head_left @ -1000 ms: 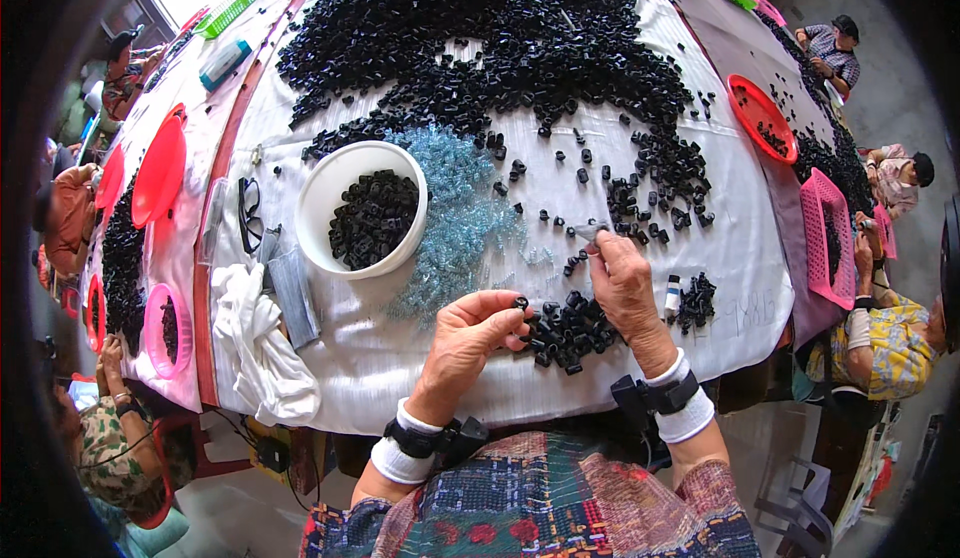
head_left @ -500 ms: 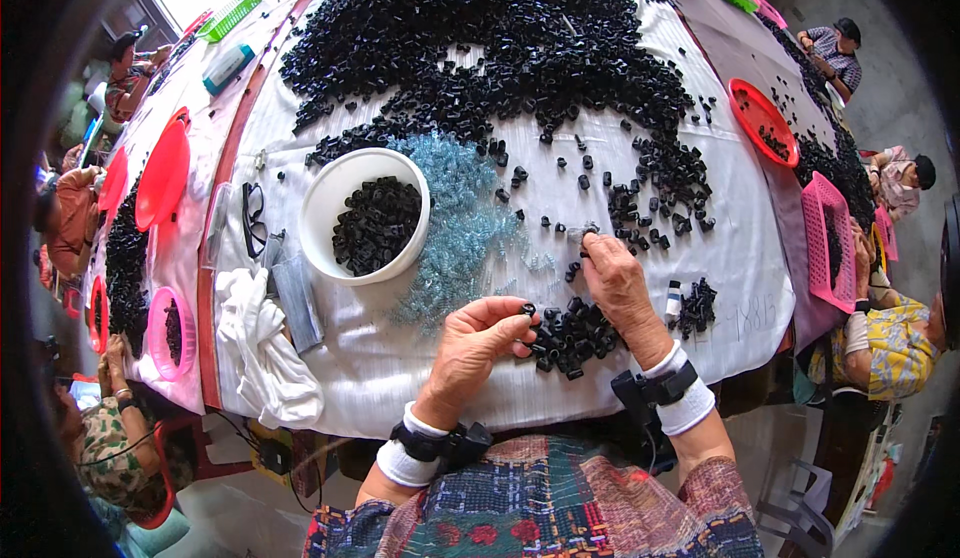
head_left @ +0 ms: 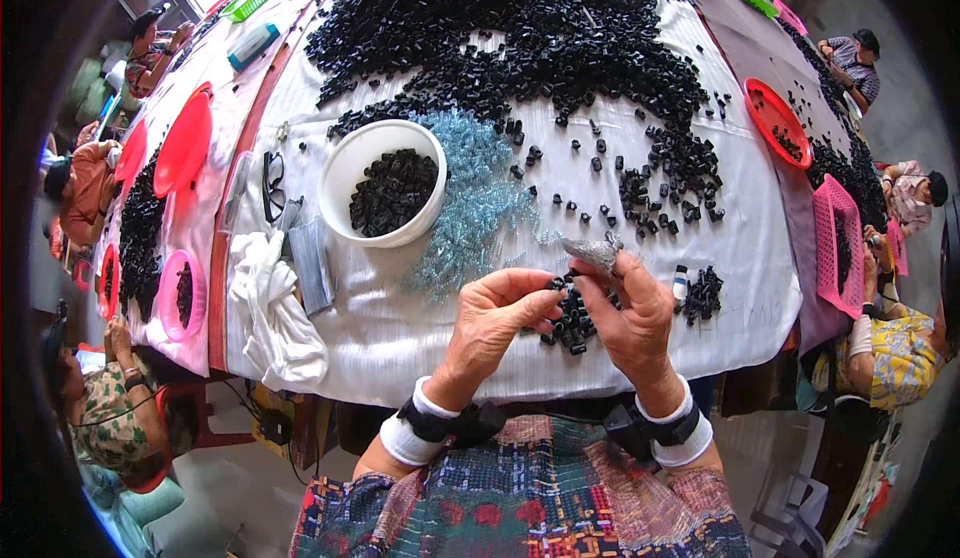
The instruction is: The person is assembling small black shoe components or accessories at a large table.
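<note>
My left hand (head_left: 490, 320) pinches a small black plastic piece (head_left: 556, 284) between thumb and forefinger. Close beside it, my right hand (head_left: 635, 318) is closed on a grey, crinkled, pointed object (head_left: 597, 252) whose kind I cannot make out. The right thumb and fingertips almost meet the left ones at the black piece. Below both hands lies a small heap of black plastic pieces (head_left: 572, 330), partly covered by them. Left of the hands, a pile of small clear-bluish pieces (head_left: 465, 218) spreads beside a white bowl (head_left: 328, 198) holding more black pieces.
A huge heap of black pieces (head_left: 500, 28) covers the table's far part. To the left are eyeglasses (head_left: 272, 188), a white cloth (head_left: 270, 318) and a blue-grey folded item (head_left: 311, 268). A small bottle (head_left: 680, 284) stands at right. People work along both side tables with baskets.
My right hand has come back toward the left one, bringing the grey object close to the black piece. The view has shifted slightly.
</note>
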`<move>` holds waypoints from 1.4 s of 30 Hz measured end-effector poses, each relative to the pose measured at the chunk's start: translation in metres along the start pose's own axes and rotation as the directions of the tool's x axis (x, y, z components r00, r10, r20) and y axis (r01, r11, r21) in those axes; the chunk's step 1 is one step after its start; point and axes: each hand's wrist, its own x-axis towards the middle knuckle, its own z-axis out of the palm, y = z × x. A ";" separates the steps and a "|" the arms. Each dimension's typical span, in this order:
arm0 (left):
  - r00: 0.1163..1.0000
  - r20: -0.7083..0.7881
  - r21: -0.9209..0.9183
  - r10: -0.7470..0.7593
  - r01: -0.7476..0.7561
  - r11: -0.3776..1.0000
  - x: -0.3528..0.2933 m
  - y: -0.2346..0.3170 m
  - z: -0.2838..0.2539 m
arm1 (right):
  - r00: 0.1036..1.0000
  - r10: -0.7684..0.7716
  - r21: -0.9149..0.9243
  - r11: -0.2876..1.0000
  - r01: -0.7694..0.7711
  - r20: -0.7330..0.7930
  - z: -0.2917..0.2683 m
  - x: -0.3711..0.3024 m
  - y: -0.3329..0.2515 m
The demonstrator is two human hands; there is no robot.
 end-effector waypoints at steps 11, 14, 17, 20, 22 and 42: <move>0.997 0.002 0.022 0.077 -0.078 0.997 -0.006 -0.002 0.003 | 0.995 -0.081 -0.113 0.990 0.087 0.056 0.001 -0.002 -0.009; 0.996 0.003 0.061 0.090 -0.090 0.994 -0.007 -0.002 0.003 | 0.991 -0.115 -0.132 0.984 0.122 0.061 0.001 -0.004 -0.007; 0.995 0.004 0.094 0.099 -0.099 0.991 -0.008 -0.002 0.003 | 0.991 -0.122 -0.120 0.985 0.128 0.052 0.003 -0.006 -0.005; 0.996 -0.001 0.110 0.092 -0.091 0.990 -0.008 -0.002 0.004 | 0.994 -0.099 -0.137 0.985 0.106 0.056 0.002 -0.007 -0.003; 0.996 -0.001 0.114 0.094 -0.093 0.989 -0.008 -0.003 0.004 | 0.992 -0.111 -0.134 0.984 0.117 0.055 0.003 -0.008 0.000; 0.990 -0.058 0.076 -0.131 0.135 0.988 0.001 -0.016 -0.006 | 0.995 -0.021 -0.182 0.982 0.038 0.094 0.011 -0.018 0.016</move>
